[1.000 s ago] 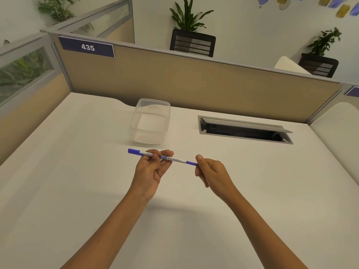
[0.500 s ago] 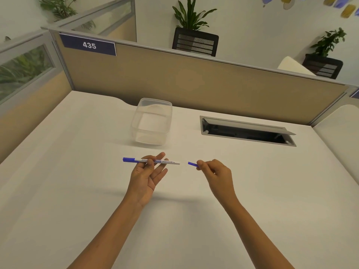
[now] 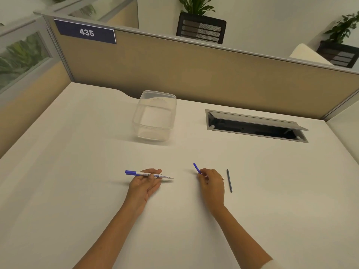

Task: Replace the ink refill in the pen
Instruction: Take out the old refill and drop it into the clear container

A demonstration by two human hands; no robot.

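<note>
Left hand (image 3: 144,186) has the white pen barrel (image 3: 153,175) lying across loosely curled fingers (image 3: 155,171), blue cap end pointing left, just above the worktop (image 3: 77,191). Right hand (image 3: 210,183) pinches a small blue end piece (image 3: 196,168) at its fingertips. A thin dark refill (image 3: 229,180) lies on the worktop just right of that hand. Clear plastic tub (image 3: 155,115) sits farther back.

Both hands (image 3: 144,184) (image 3: 210,181) low, apart, fingers pinched.

An office cubicle: tan partition (image 3: 194,74) with number sign "435" (image 3: 86,32), white desk (image 3: 77,191) with cable hatch (image 3: 254,126), potted plants (image 3: 196,6).
</note>
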